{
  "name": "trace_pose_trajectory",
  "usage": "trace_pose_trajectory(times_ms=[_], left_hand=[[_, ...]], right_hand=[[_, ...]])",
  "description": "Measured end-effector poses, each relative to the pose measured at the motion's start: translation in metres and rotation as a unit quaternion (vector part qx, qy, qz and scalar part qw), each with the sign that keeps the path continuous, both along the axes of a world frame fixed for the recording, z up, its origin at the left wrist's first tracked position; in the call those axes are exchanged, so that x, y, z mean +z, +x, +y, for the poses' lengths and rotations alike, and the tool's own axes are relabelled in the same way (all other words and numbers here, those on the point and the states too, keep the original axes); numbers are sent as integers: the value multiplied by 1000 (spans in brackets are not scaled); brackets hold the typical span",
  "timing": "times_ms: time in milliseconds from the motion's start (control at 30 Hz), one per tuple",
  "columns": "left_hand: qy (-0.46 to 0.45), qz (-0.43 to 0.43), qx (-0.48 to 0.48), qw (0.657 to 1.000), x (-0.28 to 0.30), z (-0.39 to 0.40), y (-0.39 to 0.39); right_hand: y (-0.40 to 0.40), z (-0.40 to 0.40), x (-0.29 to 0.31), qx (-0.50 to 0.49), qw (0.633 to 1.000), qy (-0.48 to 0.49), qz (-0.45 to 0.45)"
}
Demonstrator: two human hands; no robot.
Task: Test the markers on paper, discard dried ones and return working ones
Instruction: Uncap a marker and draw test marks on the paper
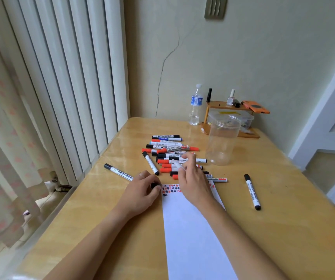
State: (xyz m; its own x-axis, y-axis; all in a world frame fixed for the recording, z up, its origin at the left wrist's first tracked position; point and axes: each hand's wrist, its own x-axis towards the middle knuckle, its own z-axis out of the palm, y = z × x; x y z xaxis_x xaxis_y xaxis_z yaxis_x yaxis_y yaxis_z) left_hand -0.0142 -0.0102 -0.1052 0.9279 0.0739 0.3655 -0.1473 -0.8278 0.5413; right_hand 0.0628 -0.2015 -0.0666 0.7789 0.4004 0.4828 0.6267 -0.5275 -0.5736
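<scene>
Head view: wooden table (284,229) carries a white paper sheet (193,239) at 6 o'clock, its top edge marked with red and black test scribbles (170,188). Clear plastic jar (222,140), at 1 o'clock, stands upright, lidless, nothing inside. Marker pile (172,154), red-, black- and blue-capped, lies at 12 o'clock beside the jar. Left hand (142,190) pinches a black cap (155,185). Right hand (193,178) grips a white marker barrel (177,164), blurred.

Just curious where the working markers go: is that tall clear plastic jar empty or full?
Empty: the tall clear plastic jar stands upright, lidless, the table showing through.
</scene>
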Motion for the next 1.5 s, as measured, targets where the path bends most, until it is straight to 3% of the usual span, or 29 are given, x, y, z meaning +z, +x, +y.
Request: trace_pose_trajectory(times_ms=[67,133,267,333,567,867,1500], left_hand=[[34,-2,-6,999,-2,0,2],[48,-5,-5,999,-2,-1,1],[73,-15,-3,997,-3,-4,0],[74,-7,-20,997,-3,-5,-2],[119,30,-44,991,-6,-2,-3],[76,38,-59,995,-6,-1,-1],[78,39,-63,994,-2,-1,-3]], right_hand=[[-5,-2,10,61,991,58,103],[-9,-4,18,114,958,137,224],[-16,-7,15,170,824,323,434],[-15,-8,4,172,787,369,463],[-19,-7,-11,81,898,267,339],[-15,-12,-15,56,923,168,342],[-18,-7,-22,37,937,153,311]])
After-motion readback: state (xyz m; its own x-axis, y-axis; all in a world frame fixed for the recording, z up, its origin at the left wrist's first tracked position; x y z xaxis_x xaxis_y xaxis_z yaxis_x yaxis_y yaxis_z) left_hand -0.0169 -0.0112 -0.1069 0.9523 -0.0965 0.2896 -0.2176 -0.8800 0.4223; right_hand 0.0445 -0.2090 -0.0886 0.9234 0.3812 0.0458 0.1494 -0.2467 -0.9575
